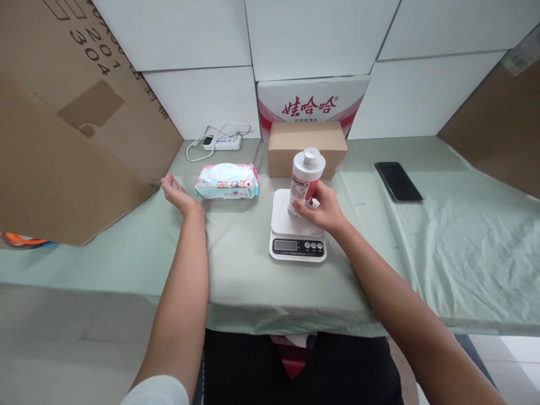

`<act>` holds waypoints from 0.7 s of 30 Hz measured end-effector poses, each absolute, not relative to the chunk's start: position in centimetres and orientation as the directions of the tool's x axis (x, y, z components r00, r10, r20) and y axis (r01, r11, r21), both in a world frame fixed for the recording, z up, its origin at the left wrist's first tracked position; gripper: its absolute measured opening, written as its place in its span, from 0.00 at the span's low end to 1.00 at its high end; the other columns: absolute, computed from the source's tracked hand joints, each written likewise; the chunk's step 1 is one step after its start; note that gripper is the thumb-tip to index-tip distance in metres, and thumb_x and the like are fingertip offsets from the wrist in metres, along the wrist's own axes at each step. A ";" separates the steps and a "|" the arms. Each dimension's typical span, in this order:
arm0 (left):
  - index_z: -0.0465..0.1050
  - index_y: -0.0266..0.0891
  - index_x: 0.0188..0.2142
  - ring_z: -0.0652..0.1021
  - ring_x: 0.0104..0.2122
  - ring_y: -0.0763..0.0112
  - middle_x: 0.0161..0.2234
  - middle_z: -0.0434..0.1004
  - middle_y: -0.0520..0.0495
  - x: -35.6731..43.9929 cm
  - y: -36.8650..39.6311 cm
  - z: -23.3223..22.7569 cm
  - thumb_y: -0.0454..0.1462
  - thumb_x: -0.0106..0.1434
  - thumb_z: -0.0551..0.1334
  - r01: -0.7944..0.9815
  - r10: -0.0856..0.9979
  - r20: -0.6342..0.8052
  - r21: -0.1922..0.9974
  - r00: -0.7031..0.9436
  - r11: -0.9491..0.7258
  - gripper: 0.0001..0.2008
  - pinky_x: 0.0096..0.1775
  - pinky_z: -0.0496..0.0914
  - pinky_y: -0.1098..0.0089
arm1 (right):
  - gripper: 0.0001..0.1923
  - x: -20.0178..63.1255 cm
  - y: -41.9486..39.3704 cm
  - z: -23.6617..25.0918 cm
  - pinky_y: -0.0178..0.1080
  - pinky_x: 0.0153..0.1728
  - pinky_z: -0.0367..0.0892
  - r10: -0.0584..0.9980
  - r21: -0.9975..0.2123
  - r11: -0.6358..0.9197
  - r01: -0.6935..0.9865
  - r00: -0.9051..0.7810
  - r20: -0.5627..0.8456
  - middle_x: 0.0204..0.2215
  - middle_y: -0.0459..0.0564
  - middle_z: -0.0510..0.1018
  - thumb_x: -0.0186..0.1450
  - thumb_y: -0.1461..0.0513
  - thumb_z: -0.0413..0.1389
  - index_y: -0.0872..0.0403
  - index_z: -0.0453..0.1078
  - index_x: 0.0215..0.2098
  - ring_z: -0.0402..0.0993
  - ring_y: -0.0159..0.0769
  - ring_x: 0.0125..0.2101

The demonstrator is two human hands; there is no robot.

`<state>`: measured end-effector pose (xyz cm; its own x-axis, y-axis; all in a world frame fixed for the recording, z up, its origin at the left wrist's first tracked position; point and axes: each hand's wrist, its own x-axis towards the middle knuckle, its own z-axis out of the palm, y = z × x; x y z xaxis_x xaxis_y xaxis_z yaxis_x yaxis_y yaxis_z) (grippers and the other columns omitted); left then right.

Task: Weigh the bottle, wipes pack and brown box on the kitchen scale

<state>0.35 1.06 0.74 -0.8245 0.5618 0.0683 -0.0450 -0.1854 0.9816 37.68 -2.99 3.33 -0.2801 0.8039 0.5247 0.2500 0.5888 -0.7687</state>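
Your R hand (324,211) grips the tall silver-and-white plastic bottle (300,183), which cld tip on the flat white plastic scale (291,228) if fingers slip; L hand (177,194) loosely curled, empty.

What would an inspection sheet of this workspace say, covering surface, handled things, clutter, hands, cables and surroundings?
Surface: green cloth, creased at right.
Handled things: bottle over the platform of a white scale; contact unclear, display unreadable.
Clutter: wipes pack, phone, small brown box.
Hands: right hand grips the bottle; left hand beside the wipes pack, nothing seen in it.
Cables: white cable, loosely looped by a white device.
Surroundings: white panels and printed box behind; brown cardboard at both sides.
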 end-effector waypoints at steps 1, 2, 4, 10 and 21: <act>0.50 0.24 0.77 0.50 0.80 0.62 0.80 0.50 0.37 0.3 1.1 0.6 0.47 0.80 0.31 -0.047 0.561 0.070 0.981 -0.825 -0.191 0.37 0.77 0.48 0.58 | 0.19 37.8 -3.0 3.3 0.38 0.27 0.61 0.803 -0.766 0.591 0.254 -0.283 0.525 0.27 0.43 0.73 0.61 0.49 0.68 0.50 0.67 0.36 0.62 0.31 0.26; 0.50 0.25 0.77 0.50 0.80 0.62 0.79 0.51 0.38 0.2 1.1 0.5 0.47 0.80 0.31 -0.050 0.564 0.067 0.980 -0.823 -0.190 0.38 0.77 0.48 0.58 | 0.20 37.9 -2.9 3.3 0.38 0.27 0.61 0.802 -0.764 0.592 0.257 -0.285 0.525 0.27 0.43 0.72 0.61 0.47 0.68 0.49 0.67 0.36 0.62 0.31 0.26; 0.51 0.24 0.77 0.50 0.80 0.62 0.79 0.51 0.38 0.1 1.1 0.3 0.47 0.80 0.31 -0.051 0.566 0.072 0.979 -0.821 -0.198 0.38 0.77 0.48 0.58 | 0.22 38.2 -2.7 3.3 0.39 0.28 0.62 0.798 -0.758 0.598 0.261 -0.278 0.535 0.28 0.43 0.71 0.61 0.44 0.68 0.49 0.69 0.40 0.62 0.32 0.27; 0.55 0.25 0.75 0.55 0.79 0.64 0.79 0.50 0.32 0.2 1.0 0.0 0.49 0.79 0.37 -0.018 0.555 0.097 0.980 -0.826 -0.198 0.37 0.76 0.51 0.64 | 0.32 39.0 -2.4 3.5 0.40 0.29 0.61 0.774 -0.736 0.632 0.243 -0.232 0.589 0.32 0.44 0.73 0.61 0.40 0.67 0.49 0.71 0.54 0.61 0.32 0.26; 0.60 0.29 0.73 0.54 0.79 0.57 0.78 0.54 0.32 -1.2 1.9 -1.5 0.54 0.77 0.39 -0.047 0.552 0.096 0.970 -0.828 -0.240 0.39 0.78 0.50 0.56 | 0.24 42.4 -0.2 3.5 0.40 0.32 0.66 0.769 -0.764 0.620 0.176 0.053 0.636 0.34 0.46 0.77 0.62 0.44 0.71 0.48 0.67 0.41 0.69 0.33 0.29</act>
